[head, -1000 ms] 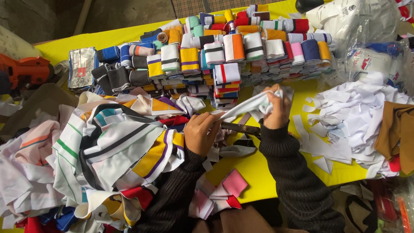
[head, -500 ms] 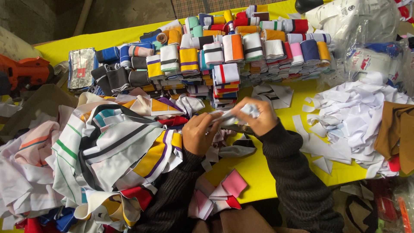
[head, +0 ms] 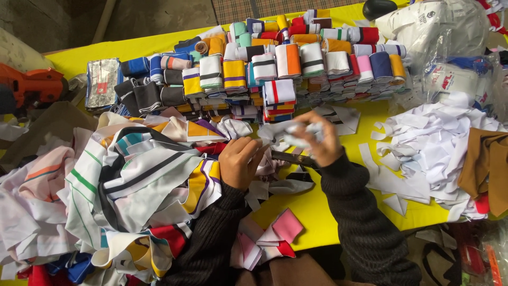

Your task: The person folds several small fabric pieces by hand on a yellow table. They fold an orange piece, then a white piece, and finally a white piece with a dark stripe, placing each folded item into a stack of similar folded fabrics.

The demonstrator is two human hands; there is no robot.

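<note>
My right hand (head: pixel 321 142) is closed on a crumpled white cloth strip (head: pixel 294 131) just in front of the stacked rolls. My left hand (head: pixel 239 162) is a fist beside it, at the edge of the loose fabric heap. A dark pair of scissors (head: pixel 292 158) runs from my left fist toward my right wrist, and the left hand appears to grip one end. Both arms wear black knitted sleeves. The hands are close together over the yellow table (head: pixel 323 212).
Rows of folded striped fabric bands (head: pixel 288 61) fill the far side. A big heap of striped cloth (head: pixel 132 180) lies at left, white scraps (head: pixel 428 153) and brown cloth (head: pixel 487 167) at right. Pink pieces (head: pixel 283 228) sit near me. An orange tool (head: pixel 32 87) is far left.
My right hand has come down and left from holding the white strip stretched out, bunching it up close to my left hand. The left hand has barely moved.
</note>
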